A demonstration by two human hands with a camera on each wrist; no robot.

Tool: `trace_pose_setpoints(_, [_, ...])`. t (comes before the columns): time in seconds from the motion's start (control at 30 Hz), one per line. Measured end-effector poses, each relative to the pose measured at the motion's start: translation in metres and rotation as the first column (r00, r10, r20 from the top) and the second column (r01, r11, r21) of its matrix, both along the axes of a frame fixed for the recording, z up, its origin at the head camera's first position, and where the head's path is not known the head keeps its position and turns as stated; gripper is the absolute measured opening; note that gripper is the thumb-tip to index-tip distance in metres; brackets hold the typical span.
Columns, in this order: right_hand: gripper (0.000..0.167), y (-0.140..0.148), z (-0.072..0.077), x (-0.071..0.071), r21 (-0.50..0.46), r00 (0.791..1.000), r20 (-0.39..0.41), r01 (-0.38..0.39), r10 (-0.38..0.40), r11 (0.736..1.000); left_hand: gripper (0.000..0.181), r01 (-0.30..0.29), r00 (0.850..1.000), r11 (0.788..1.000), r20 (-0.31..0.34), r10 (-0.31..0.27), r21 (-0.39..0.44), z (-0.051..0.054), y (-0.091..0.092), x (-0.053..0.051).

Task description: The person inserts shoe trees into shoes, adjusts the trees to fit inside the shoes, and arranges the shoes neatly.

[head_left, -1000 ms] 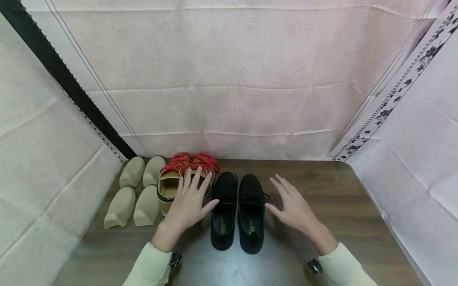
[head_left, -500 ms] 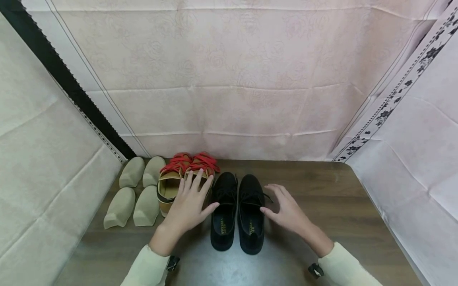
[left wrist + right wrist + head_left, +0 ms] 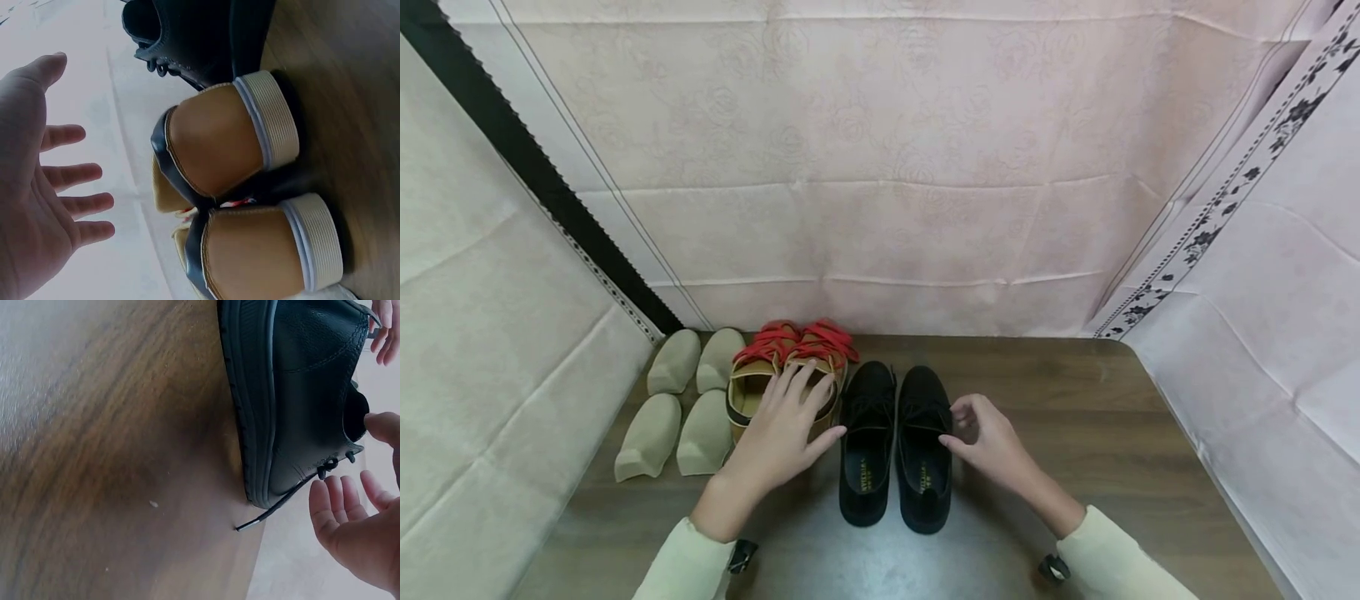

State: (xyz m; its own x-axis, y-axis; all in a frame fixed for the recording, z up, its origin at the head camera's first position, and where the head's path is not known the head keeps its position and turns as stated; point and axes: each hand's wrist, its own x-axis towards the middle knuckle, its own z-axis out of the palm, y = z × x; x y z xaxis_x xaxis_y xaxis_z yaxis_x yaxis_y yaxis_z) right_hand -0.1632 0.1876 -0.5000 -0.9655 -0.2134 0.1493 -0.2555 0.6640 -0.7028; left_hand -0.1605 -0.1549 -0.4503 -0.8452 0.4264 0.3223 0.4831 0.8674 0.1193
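Observation:
A pair of black lace-up shoes stands side by side on the wooden floor, the left shoe and the right shoe with toes toward the back wall. My right hand is at the right shoe's outer side, thumb by its opening, bent fingers beside the laces; whether they touch is unclear. Over a pair of tan shoes with red laces hovers my left hand, fingers spread and holding nothing. The left wrist view shows that hand apart from the tan heels.
Several cream shoe-shaped pieces stand in two rows at the far left, beside the tan shoes. White patterned cloth covers the back and both sides. Wooden floor extends to the right of the black shoes.
My right hand has moved left to the right black shoe, its fingers bending more. My left hand has drawn slightly left and down. The shoes have stayed in place.

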Motion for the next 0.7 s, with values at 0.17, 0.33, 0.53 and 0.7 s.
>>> trace_pose_setpoints(0.17, [0.041, -0.004, -0.005, -0.002, -0.014, 1.0, -0.019, -0.004, 0.004, 1.0, 0.076, -0.005, 1.0, 1.0, -0.01, 0.005, -0.015, -0.001, -0.009, 0.001])
trace_pose_setpoints(0.33, [0.036, -0.005, -0.008, -0.003, -0.043, 0.999, -0.045, -0.017, 0.015, 0.999, 0.077, -0.007, 1.0, 1.0, -0.005, 0.007, -0.025, -0.003, -0.017, 0.002])
trace_pose_setpoints(0.53, [0.031, -0.005, -0.01, -0.003, -0.035, 0.997, -0.07, -0.032, 0.029, 0.999, 0.076, -0.013, 1.0, 0.999, -0.013, 0.013, -0.032, -0.004, -0.028, 0.001])
trace_pose_setpoints(0.7, [0.028, -0.008, -0.009, -0.001, -0.054, 0.999, -0.044, -0.004, 0.002, 0.999, 0.075, -0.013, 1.0, 1.0, -0.026, 0.013, -0.004, -0.006, -0.038, 0.002])
